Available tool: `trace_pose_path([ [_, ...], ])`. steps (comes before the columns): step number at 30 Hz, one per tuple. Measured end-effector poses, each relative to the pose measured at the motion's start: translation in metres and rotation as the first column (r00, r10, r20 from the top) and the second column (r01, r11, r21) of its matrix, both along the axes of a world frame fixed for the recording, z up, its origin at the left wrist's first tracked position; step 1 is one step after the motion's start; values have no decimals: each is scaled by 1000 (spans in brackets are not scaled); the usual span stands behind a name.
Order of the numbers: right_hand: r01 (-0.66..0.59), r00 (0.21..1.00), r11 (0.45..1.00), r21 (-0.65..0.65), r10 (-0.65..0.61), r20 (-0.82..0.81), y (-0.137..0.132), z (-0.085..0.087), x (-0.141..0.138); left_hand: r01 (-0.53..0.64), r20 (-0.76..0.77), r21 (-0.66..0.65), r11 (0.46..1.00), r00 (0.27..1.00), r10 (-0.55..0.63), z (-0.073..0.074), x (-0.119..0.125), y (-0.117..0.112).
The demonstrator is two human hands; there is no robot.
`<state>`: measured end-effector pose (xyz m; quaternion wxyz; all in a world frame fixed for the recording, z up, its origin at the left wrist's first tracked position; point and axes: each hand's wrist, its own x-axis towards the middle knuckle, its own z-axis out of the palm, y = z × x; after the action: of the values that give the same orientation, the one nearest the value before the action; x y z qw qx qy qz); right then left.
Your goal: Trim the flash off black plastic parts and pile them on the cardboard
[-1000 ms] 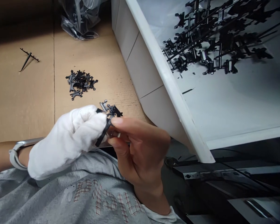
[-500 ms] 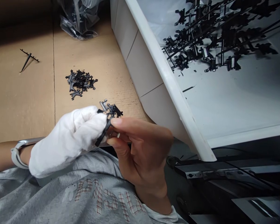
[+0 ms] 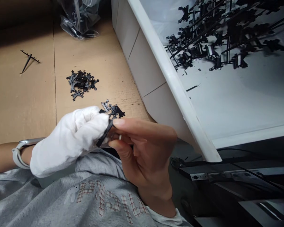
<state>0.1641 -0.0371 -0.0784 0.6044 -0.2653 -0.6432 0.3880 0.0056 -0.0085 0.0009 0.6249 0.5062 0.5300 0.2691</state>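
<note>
My left hand (image 3: pixel 73 138), in a white glove, is closed on a small black plastic part (image 3: pixel 104 135) in front of my body. My bare right hand (image 3: pixel 146 154) has its thumb and forefinger at the same part, pinching its right side. A small clear or metallic piece seems to show between those fingers, but I cannot make out its kind. Just beyond my fingertips lies a small group of black plastic parts (image 3: pixel 118 111). Farther back on the brown tabletop is a larger pile of similar black parts (image 3: pixel 81 82).
A black T-shaped sprue (image 3: pixel 28 60) lies at the left of the brown table (image 3: pixel 33 101). A clear plastic bag (image 3: pixel 80 22) stands at the back. To the right, a white tray (image 3: pixel 227 110) with a raised rim holds many black parts on sprues (image 3: pixel 203 47). Below it is a metal frame (image 3: pixel 215 175).
Both hands stay at the black part with almost the same grip. The view has shifted very slightly; the piles on the table are unchanged.
</note>
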Motion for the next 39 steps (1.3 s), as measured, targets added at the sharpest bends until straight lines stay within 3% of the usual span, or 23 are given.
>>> trace_pose_path([
  [9, 1, 998, 999, -36, 2, 69, -5, 5, 4, 20, 16, -20, 1000, 1000, -20, 1, 0, 1],
  [14, 44, 998, 999, -30, -42, 55, -3, 5, 3, 36, -75, -28, 999, 996, -38, 0, 0, 1],
  [18, -50, 998, 985, -165, 43, -43, -4, 3, 4, -21, 90, -101, 995, 995, 30, -1, 1, -1],
  [20, -104, 986, 962, -253, 66, -154, -3, 1, 5, -48, 132, -37, 998, 990, 52, -3, 0, -3],
  [23, -192, 931, 909, -370, 50, -361, 0, -1, 3, -40, 95, 69, 997, 995, 34, -6, -2, -5],
  [26, -288, 887, 851, -439, 65, -457, 5, -2, -2, -14, -11, 136, 991, 1000, 15, -5, -1, -4],
  [28, -392, 856, 776, -494, 112, -504, 9, -1, -6, 9, -65, 200, 980, 998, 4, -4, 0, -2],
  [30, -524, 798, 660, -539, 159, -581, 13, 0, -7, 36, -66, 223, 974, 998, -22, -2, 0, 0],
  [33, -648, 718, 543, -534, 202, -666, 16, 1, -7, 44, -31, 180, 983, 999, -39, 0, -2, 0],
  [39, -671, 685, 528, -520, 173, -708, 11, 4, -5, 32, -38, 107, 994, 999, -28, -3, -1, 0],
])
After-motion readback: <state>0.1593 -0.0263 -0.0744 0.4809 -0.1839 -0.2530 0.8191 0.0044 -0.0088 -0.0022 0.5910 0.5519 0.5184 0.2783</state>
